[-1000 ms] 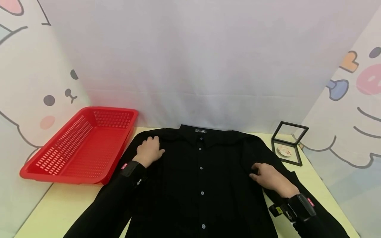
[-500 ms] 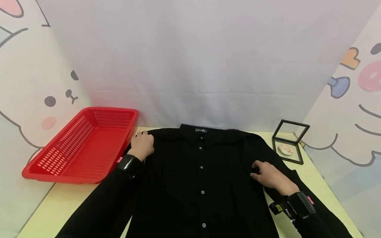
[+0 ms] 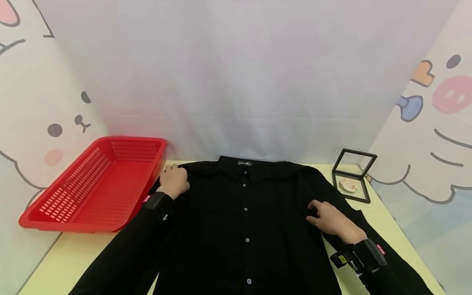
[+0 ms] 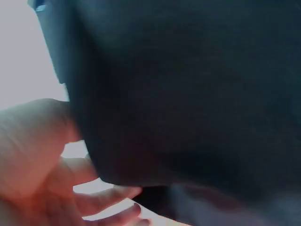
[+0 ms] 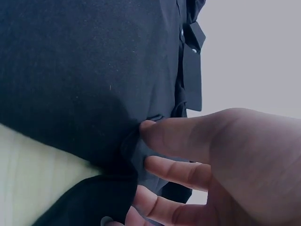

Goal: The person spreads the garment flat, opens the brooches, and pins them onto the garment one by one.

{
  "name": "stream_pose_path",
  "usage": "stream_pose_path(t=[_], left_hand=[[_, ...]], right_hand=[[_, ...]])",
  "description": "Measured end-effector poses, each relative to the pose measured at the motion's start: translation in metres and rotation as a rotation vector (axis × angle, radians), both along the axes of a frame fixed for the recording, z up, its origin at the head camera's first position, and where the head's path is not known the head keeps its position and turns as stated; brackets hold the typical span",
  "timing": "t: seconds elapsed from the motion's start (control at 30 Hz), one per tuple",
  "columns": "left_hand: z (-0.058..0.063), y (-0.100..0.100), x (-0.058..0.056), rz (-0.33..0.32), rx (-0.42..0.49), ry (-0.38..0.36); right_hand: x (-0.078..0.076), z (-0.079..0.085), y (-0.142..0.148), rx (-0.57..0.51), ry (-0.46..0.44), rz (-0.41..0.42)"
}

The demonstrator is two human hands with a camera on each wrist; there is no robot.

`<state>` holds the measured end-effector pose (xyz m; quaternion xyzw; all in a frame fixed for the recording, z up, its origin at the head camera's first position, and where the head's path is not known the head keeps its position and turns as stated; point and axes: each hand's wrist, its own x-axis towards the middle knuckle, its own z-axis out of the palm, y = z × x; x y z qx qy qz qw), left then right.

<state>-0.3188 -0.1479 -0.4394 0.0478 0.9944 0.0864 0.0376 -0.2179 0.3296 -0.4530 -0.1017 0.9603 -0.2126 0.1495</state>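
Observation:
A black button-up shirt [image 3: 273, 229] lies spread front up on the table, its collar [image 3: 239, 168] toward the far wall. My left hand [image 3: 173, 180] is at the shoulder on the basket side, fingers bent down over the outer edge. In the left wrist view dark cloth [image 4: 188, 94] hides the thumb tip and part of the fingers; I cannot tell whether they grip it. On the other side, my right hand [image 3: 332, 221] rests near the armpit. Its thumb and fingertips [image 5: 153, 162] touch the cloth and stand apart, with a small crease beside the thumb.
A red plastic basket [image 3: 121, 192] with slotted sides stands left of the shirt, close to my left forearm. At the back right is an open black-framed clear box [image 3: 350, 176] with a small patterned round item [image 3: 348, 185] in it. Printed cloth walls enclose the table [image 3: 48, 262].
My left hand has moved left, from on the shirt front to the outer edge of the shoulder. My right hand has stayed in place. The head view has shifted slightly.

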Motion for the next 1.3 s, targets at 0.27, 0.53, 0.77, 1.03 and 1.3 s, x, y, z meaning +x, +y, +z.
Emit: stream_pose_path(t=[0.27, 0.53, 0.77, 1.03, 1.3], left_hand=[[0.026, 0.019, 0.000, -0.246, 0.417, 0.114], [0.005, 0.006, 0.014, -0.176, 0.289, -0.159], [-0.015, 0.022, 0.027, -0.266, 0.003, 0.095], [-0.005, -0.001, 0.020, -0.104, 0.168, 0.369], [-0.013, -0.007, 0.027, -0.052, 0.447, 0.137]], right_hand=[[-0.002, 0.002, 0.002, 0.018, 0.024, -0.010], [0.002, -0.002, -0.001, 0.004, 0.010, -0.005], [0.004, -0.004, -0.002, 0.023, 0.006, -0.015], [0.005, -0.004, -0.002, 0.014, -0.008, -0.011], [0.003, -0.001, 0.001, 0.025, -0.007, -0.006]])
